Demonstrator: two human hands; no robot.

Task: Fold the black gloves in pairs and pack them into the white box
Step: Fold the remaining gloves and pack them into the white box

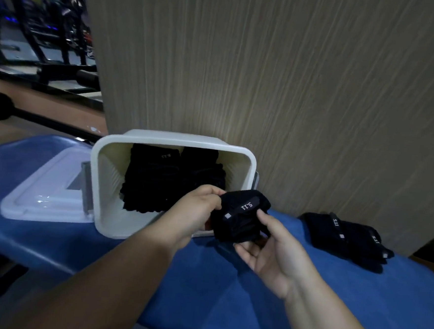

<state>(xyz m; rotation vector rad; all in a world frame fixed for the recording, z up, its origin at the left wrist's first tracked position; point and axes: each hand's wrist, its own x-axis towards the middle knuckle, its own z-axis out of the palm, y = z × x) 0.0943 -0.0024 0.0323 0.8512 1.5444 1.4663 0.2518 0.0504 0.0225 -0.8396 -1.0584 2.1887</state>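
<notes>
Gloves (173, 179) already fill the white box (249, 164); my left hand (194, 211) and right hand (269, 247) pinch a folded pair (240, 217); another pair (347, 237) waits far right.

Markings: "5.11" brand print, pale on black gloves.
Folded gloves (240, 217), near centre: "5.11" across the cuff, upside down, with a small pale square tab beside it. Loose gloves (347, 237), far right: "5.11" on a strap and again on a second cuff, both sideways. Packed gloves (158, 175) in the white box (176, 141): a faint pale mark, too small to read.
</notes>
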